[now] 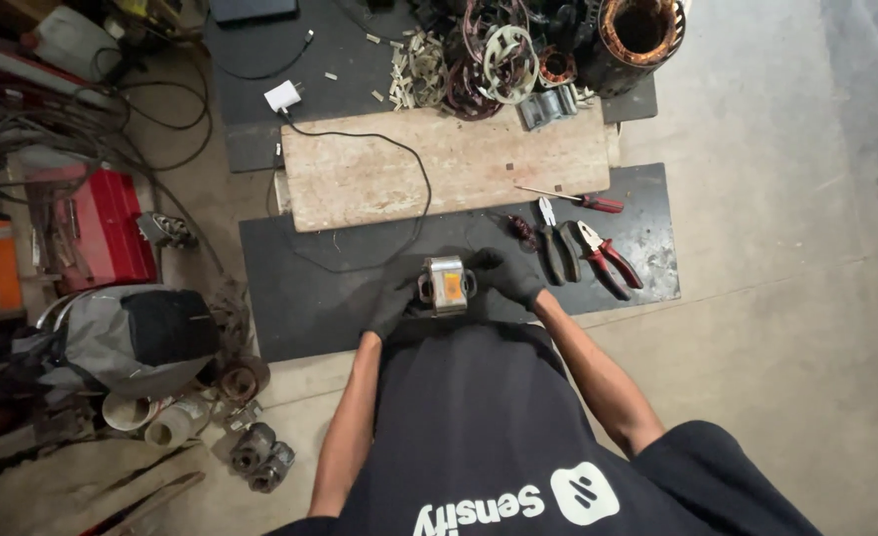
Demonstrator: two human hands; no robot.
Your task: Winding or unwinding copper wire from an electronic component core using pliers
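Both my hands wear black gloves and grip a small silver metal motor part [448, 283] with an orange patch on top, held just above a black rubber mat [300, 298]. My left hand [393, 296] clasps its left side. My right hand [509, 275] clasps its right side. The part sits between my palms, close to my body.
Black pliers [556, 248], red-handled pliers [608, 260] and a red-handled screwdriver [576, 200] lie right of my hands. A wooden board [459, 164] with a black cable and white charger [282, 96] lies beyond. Motor stators and rotors [558, 45] are piled at the back. A red toolbox [102, 226] and clutter stand left.
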